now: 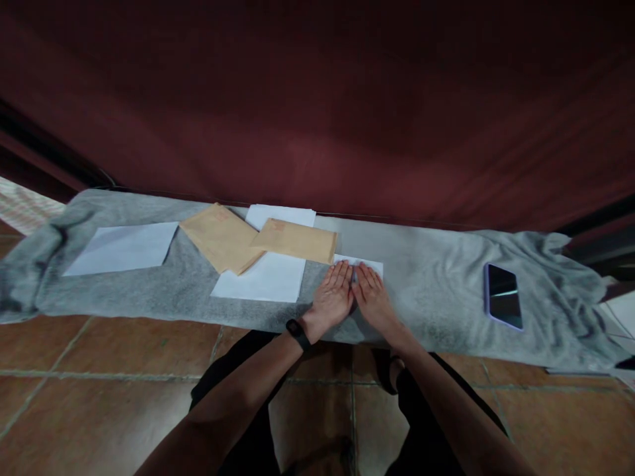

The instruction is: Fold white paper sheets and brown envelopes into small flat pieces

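My left hand (333,295) and my right hand (373,299) lie side by side, palms down with fingers stretched out, on a small folded-looking white paper (376,266). Most of that paper is hidden under them. Just beyond my left fingertips, a brown paper envelope (297,239) rests across a stack of white sheets (262,281). Another group of brown envelopes (221,237) overlaps the same stack on its left side. Neither hand grips anything.
A grey cloth (426,277) covers the long narrow surface. A white sheet (126,247) lies at its left, and a phone (503,295) at its right. Behind hangs a dark red curtain-like covering (317,132); tiled floor (124,410) shows in front.
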A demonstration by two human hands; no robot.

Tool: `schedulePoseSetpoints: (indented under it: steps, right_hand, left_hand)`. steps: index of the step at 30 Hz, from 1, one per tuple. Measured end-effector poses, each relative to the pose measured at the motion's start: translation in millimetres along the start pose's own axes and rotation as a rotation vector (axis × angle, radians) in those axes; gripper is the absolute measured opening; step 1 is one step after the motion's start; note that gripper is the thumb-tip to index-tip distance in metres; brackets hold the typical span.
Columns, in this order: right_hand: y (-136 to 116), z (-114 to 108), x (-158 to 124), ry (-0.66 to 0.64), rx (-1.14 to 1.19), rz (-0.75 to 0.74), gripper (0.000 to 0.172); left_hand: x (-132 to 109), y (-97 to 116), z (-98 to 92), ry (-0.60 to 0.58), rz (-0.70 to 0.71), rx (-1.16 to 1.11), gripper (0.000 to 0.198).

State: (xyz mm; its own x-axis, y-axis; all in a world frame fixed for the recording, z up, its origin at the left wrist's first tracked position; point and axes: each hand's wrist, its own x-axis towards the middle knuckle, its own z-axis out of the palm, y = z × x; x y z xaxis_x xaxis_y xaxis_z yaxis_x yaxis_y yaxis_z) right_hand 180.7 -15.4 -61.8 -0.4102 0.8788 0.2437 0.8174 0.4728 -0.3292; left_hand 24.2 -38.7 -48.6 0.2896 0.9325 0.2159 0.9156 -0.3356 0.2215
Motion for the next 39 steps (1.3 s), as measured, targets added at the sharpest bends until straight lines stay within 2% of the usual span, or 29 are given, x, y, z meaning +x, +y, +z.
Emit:
schedulePoseSetpoints:
  steps: [3, 9, 12, 15, 18, 22, 26, 29, 33, 39]
  right_hand:
    - [-7, 2, 2, -0.042, -0.023, -0.001, 0.055]
    - [2, -2, -5, -0.013, -0.122, -0.002, 0.055]
    - [8, -5, -8, 0.028, -0.150, 0.013, 0.056]
    - [13, -11, -4, 0.047, -0.169, 0.071, 0.053]
    - [14, -18, 6, 0.046, -0.160, 0.130, 0.048]
    - [8, -21, 24, 0.057, -0.084, 0.176, 0.042]
    - [-5, -17, 38, 0.064, -0.001, 0.140, 0.041]
    - [-13, -15, 43, 0.060, 0.037, 0.126, 0.040]
    - [-19, -8, 49, 0.081, 0.234, 0.190, 0.043]
    - [-20, 7, 56, 0.122, 0.837, 0.394, 0.045]
  left_hand:
    - [3, 1, 3.2, 0.003, -0.022, -0.012, 0.058]
    - [-2, 0, 4.0, 0.020, -0.033, -0.038, 0.061]
    - [-7, -1, -2.0, 0.024, -0.058, -0.023, 0.060]
    - [-7, -2, -16.6, 0.027, -0.054, 0.005, 0.051]
    - [2, -10, -34.3, 0.089, -0.081, 0.024, 0.037]
    - [22, -28, -42.4, 0.249, -0.245, 0.018, 0.024]
    - [37, -39, -32.8, 0.226, -0.268, 0.065, 0.017]
    - [40, -39, -29.9, 0.191, -0.240, 0.091, 0.019]
    - [35, -25, -38.7, 0.177, -0.193, 0.131, 0.016]
    - [18, 4, -47.5, 0.102, -0.010, 0.130, 0.017]
